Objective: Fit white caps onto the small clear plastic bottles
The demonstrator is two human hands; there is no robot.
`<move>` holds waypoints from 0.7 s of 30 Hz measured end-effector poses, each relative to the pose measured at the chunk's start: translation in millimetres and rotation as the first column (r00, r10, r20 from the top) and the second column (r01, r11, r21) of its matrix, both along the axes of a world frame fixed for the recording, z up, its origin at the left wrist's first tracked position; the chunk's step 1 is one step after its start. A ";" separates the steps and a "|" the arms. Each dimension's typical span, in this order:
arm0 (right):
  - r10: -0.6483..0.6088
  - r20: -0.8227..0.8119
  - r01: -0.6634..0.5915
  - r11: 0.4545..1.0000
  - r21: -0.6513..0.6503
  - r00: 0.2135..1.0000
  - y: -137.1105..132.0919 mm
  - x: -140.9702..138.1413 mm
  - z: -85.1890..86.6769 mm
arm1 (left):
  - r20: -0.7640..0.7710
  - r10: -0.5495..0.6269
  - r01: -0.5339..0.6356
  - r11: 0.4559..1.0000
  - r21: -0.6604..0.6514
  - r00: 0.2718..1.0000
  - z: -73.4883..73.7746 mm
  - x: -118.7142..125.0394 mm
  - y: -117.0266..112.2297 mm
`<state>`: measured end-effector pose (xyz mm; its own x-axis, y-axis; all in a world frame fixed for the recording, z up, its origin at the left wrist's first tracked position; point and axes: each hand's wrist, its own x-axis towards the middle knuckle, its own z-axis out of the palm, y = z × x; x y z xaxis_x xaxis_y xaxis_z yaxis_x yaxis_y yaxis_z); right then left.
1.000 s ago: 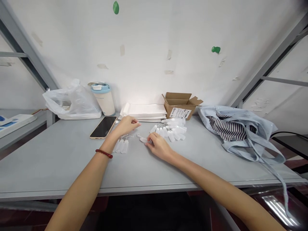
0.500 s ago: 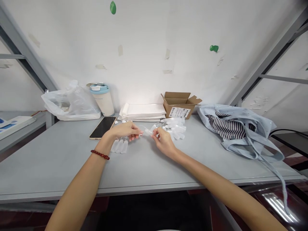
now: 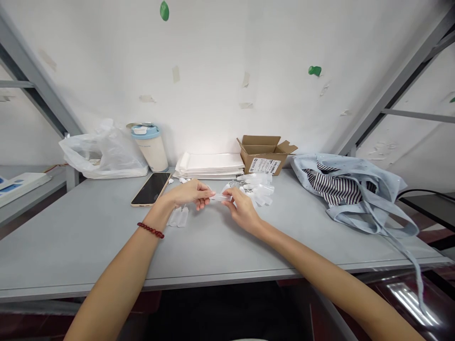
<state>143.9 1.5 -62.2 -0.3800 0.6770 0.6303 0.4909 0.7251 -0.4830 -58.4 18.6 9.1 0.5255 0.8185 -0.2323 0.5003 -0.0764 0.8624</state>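
Observation:
Between my two hands, above the table, is a small clear plastic tag-like piece. My left hand pinches its left end with thumb and forefinger. The fingers of my right hand close on its right end. Several similar translucent pieces lie partly hidden below my left hand, with thin loops at their tops. A larger pile of such pieces sits beyond my right hand. Small white bits rest behind my left hand.
A phone lies left of my hands. Behind stand a plastic bag, a lidded cup, a stack of white paper envelopes or sheets and an open cardboard box. A light-blue cloth bag covers the table's right side.
My left hand has moved slightly right, closer to my right hand. It now pinches the left end of the plastic piece, where a thin loop stretched between the hands before.

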 end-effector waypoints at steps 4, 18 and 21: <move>0.025 -0.008 -0.024 0.996 0.081 1.000 0.0 1.5 2.4 | 0.088 -0.016 0.023 0.996 -0.086 0.996 -5.3 3.1 1.0; -0.022 -0.069 0.027 0.996 0.082 0.997 0.6 4.5 6.0 | 0.143 0.038 -0.041 0.999 0.021 0.989 -5.3 12.4 -2.8; -0.046 -0.093 0.046 0.999 -0.001 0.995 0.8 5.3 6.7 | 0.173 0.056 -0.067 0.996 0.060 0.983 -5.5 14.6 -2.7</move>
